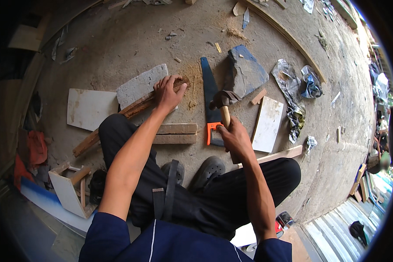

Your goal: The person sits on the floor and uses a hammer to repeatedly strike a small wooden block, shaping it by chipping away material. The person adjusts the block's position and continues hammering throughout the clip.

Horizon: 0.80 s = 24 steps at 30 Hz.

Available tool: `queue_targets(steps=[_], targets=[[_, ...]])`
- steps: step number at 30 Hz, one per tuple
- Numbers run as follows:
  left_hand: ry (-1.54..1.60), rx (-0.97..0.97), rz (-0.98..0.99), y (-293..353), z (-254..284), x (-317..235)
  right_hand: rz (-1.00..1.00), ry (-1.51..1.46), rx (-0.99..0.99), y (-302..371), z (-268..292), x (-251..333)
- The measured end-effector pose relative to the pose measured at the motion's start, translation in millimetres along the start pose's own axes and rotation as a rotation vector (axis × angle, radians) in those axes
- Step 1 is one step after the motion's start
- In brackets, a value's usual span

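My left hand [167,93] is closed around the far end of a rough brown wooden strip [137,106], which slants down to the left past my knee. Under that end lies a pale grey block [140,84]. In my right hand [236,140] is a claw hammer [225,110], gripped by its wooden handle with the head pointing away from me. The hammer head hangs over a handsaw [209,83] with a dark blade and an orange-and-black handle, lying on the floor. Two short timber pieces [175,133] lie side by side between my hands and my feet.
A blue-grey block [247,72] stands beyond the hammer. White boards lie left [89,108] and right [268,124]. Crumpled plastic [289,83] and a long batten [288,37] are further right. A small wooden frame [72,192] stands by my left knee. Sawdust [192,81] covers the floor near the saw.
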<state>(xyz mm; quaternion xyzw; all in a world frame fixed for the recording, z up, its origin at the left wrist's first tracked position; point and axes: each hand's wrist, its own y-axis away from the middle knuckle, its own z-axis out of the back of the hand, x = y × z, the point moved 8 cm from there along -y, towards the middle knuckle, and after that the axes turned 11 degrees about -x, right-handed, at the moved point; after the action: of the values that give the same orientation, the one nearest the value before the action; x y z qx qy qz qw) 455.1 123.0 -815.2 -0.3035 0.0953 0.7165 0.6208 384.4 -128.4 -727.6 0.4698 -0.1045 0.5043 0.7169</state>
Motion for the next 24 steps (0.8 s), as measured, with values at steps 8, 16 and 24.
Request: queue_targets(steps=[8, 16, 24], targets=[[-0.186, 0.244, 0.102, -7.1, -14.0, 11.6, -0.018, -0.036, 0.028, -4.6, -3.8, -7.3], [-0.165, 0.301, 0.017, -10.0, 7.6, -8.6, 0.072, -0.083, -0.051, -4.7, 8.7, -8.9], [-0.288, 0.032, -0.235, 0.9, 21.9, -28.7, 0.149, -0.109, -0.095, -27.7, 0.0, -10.3]])
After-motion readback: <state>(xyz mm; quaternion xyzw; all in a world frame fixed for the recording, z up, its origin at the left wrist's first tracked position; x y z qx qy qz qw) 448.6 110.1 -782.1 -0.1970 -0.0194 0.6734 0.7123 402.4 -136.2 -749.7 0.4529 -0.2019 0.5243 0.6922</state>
